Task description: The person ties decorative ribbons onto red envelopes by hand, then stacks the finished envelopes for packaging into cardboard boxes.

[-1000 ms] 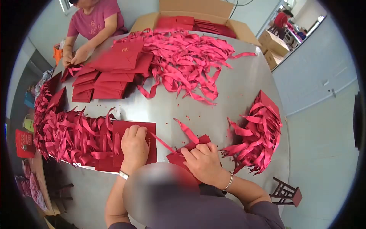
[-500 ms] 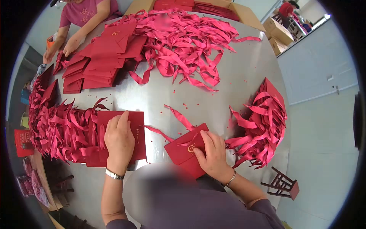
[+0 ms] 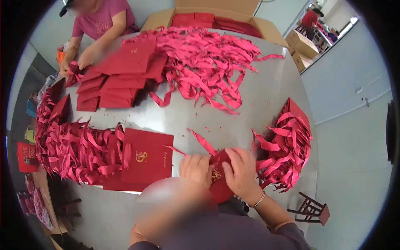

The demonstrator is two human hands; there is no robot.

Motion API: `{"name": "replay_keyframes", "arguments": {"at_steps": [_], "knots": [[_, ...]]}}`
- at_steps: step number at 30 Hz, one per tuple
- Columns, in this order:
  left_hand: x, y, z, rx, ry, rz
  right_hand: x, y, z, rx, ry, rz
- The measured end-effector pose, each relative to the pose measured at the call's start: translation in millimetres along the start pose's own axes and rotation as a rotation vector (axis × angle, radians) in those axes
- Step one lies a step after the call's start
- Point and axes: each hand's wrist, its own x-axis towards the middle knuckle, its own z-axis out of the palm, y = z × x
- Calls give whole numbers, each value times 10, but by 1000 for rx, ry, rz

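Close to my body, a red paper gift bag (image 3: 220, 189) with a gold emblem lies between my two hands. My left hand (image 3: 196, 170) is closed at its left side, fingers curled, and covers part of it. Gripping the right side is my right hand (image 3: 242, 177), with the thumb on the front near the emblem. A pink ribbon (image 3: 201, 141) runs out from the bag's top across the table. Left of my left hand, a flat red bag with a gold emblem (image 3: 150, 160) tops an overlapping row of ribboned bags (image 3: 83, 154).
A ribboned bag stack (image 3: 287, 146) stands to the right. Beyond lie loose ribbons (image 3: 208, 62) and piled bags (image 3: 125, 75) on the metal table (image 3: 191, 118). A co-worker's hands (image 3: 85, 58) handle a bag far left. A cardboard box (image 3: 266, 31) and a stool (image 3: 310, 210) stand nearby.
My left hand has left the flat bag on the row and moved right to the bag at my right hand. That bag now sits lower and more turned. The view has shifted slightly.
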Motion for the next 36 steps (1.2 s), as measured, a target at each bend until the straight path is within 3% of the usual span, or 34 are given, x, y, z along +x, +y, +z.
{"name": "replay_keyframes", "arguments": {"at_steps": [1, 3, 5, 8, 10, 14, 20, 22, 26, 32, 36], "knots": [[-4, 5, -2, -47, -28, -23, 166, -40, -50, -78, 108, -51], [14, -39, 33, -154, -114, -42, 309, 107, 74, -21, -134, 38], [16, -8, 0, -141, 4, 73, 485, 11, -35, 163, -402, 259], [15, 200, -188, -51, 8, 49, 480, 269, 72, 393, -490, 253], [-42, 249, -220, -177, 71, 32, 468, 298, 108, 301, -482, 271], [-107, 216, -150, -197, 205, 117, 396, 369, 267, 438, -421, 381], [-169, 188, -244, -260, 91, 75, 273, 184, 237, 368, -248, 447], [-253, 203, -277, -273, 48, 36, 202, 27, 135, 536, -275, 484], [-211, 200, -260, -307, 113, 60, 212, 136, 261, 351, -164, 387], [-203, 129, -201, -306, 155, 85, 278, 261, 394, 473, -247, 456], [-248, 84, -194, -328, 119, 81, 317, 165, 338, 377, -288, 450]]}}
